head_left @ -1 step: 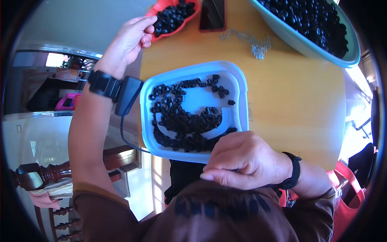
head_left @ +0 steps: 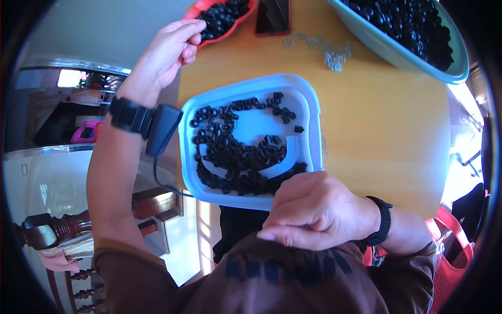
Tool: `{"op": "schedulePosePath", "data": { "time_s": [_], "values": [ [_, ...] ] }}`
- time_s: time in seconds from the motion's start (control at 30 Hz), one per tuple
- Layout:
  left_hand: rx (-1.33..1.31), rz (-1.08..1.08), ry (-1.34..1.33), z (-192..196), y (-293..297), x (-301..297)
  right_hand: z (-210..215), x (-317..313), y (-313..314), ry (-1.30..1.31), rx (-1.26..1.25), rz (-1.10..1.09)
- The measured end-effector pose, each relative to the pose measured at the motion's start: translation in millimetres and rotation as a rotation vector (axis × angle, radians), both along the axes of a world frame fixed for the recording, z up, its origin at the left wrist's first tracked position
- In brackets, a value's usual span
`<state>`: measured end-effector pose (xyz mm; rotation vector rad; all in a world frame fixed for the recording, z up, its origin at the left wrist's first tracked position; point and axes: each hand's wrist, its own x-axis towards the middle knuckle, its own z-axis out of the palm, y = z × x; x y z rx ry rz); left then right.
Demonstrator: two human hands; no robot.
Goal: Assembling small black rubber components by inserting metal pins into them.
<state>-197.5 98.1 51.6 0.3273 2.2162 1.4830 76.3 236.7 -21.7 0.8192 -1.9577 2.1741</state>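
My left hand (head_left: 177, 46) reaches to the near left rim of a red bowl (head_left: 233, 27) holding small, round black parts. Its thumb and forefinger are pressed together; whatever may be between them is hidden. A pale blue tray (head_left: 317, 137) sits at the table's front edge, with many short black cylindrical pieces (head_left: 235, 152) heaped mostly along its left and near sides. Over the tray's near right corner, my right hand (head_left: 314, 212) is closed, knuckles up, in front of my shirt. Its curled fingers conceal anything inside.
A large pale green basin (head_left: 459, 78) full of black parts stands at the far right. Small silvery metal pieces (head_left: 334, 56) lie loose on the wooden table (head_left: 381, 125). A dark phone (head_left: 273, 18) rests beside the red bowl. A cable (head_left: 157, 175) hangs from the device on my left wrist.
The table and its contents sit slightly higher in the view. Both hands keep nearly the same pose.
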Motion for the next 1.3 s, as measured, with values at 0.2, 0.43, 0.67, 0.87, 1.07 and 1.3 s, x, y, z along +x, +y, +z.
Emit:
{"op": "schedulePosePath", "data": {
  "time_s": [0.2, 0.43, 0.67, 0.87, 1.07, 1.3],
  "values": [
    [-0.263, -0.577, 0.089, -32.2, 10.4, 89.0, -9.3, 7.1, -8.5, 0.021, -0.006, 0.116],
    [-0.546, -0.859, 0.318, -41.7, 6.0, 120.5, -11.1, 4.2, -5.0, -0.027, 0.112, 0.198],
    [-0.548, -0.841, 0.542, -42.5, -9.3, 124.9, -17.8, 5.1, -9.4, 0.037, 0.115, 0.154],
    [-0.396, -0.823, 0.646, -52.6, 11.5, 153.7, -15.1, 4.2, -7.3, -0.032, 0.156, 0.198],
    [-0.500, -0.793, 0.787, -62.0, 22.9, 159.3, -12.7, 3.5, -6.0, -0.041, 0.145, 0.217],
    [-0.621, -0.776, 0.785, -59.4, 31.1, 163.4, -12.8, 5.2, -5.6, -0.023, 0.177, 0.205]
  ]
}}
